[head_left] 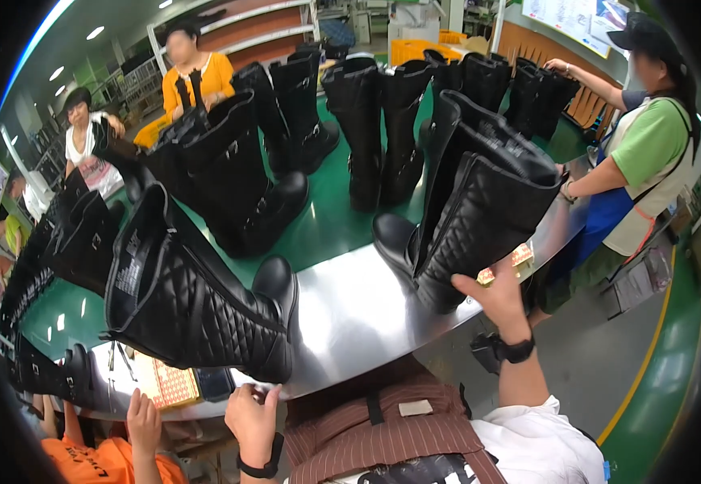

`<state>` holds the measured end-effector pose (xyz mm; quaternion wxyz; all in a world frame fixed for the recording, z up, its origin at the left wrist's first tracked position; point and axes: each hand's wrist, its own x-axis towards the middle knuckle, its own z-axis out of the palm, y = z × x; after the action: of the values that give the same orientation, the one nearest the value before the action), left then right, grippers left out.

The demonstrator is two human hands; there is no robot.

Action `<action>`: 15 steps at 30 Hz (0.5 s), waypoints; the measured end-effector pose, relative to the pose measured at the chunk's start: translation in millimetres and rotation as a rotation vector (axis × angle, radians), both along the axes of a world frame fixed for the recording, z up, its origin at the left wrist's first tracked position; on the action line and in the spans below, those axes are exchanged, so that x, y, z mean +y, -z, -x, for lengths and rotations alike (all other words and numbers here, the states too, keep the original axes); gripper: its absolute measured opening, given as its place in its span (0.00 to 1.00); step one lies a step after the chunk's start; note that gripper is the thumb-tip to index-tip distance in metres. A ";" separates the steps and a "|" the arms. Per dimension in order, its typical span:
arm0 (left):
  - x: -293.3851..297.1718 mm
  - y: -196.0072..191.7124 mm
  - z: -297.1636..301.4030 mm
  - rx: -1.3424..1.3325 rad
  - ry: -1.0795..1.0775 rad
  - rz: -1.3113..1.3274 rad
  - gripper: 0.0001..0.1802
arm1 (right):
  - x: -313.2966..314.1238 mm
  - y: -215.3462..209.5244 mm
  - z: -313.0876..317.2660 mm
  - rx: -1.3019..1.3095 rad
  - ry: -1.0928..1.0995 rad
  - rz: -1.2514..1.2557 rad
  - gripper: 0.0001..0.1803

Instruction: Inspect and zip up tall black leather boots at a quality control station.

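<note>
Nearest, at the edge of the table [342,331], are two bare hands. The left hand [249,415] has its fingers half curled just beside the heel of one quilted black boot [197,298]; whether they grip anything, I cannot tell. The right hand [502,302], thumb and fingers spread apart, is just beside a second quilted black boot [483,218]; contact is unclear. Both boots' tops gape. One red-and-yellow patterned box [174,383] lies left. Farther, in the middle, stand two buckled tall boots [355,137]. Beyond, far left, is one person in a yellow top [215,74].
</note>
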<state>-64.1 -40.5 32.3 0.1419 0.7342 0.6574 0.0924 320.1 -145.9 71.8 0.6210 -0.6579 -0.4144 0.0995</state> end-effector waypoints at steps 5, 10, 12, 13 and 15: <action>-10.1 -29.0 -12.6 -0.449 0.326 0.106 0.11 | 25.4 75.5 9.1 -0.002 0.196 -0.083 0.25; 14.1 -37.9 -88.4 -0.827 0.666 -0.063 0.29 | 22.9 76.0 20.7 0.213 -0.086 -0.108 0.14; 28.8 -35.7 -127.8 -0.970 0.770 -0.147 0.51 | 26.2 74.3 31.5 0.203 -0.175 0.063 0.18; 33.2 -34.3 -147.9 -1.035 0.791 -0.141 0.56 | 27.1 71.3 34.4 0.177 -0.214 0.089 0.19; 39.6 -30.8 -176.1 -1.154 0.769 -0.089 0.53 | 25.9 56.3 32.5 -0.041 -0.292 0.135 0.28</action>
<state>112.0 -0.9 63.1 0.4612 0.7535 0.1657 0.4382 287.6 -120.1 15.5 0.5456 -0.6329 -0.5106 0.2027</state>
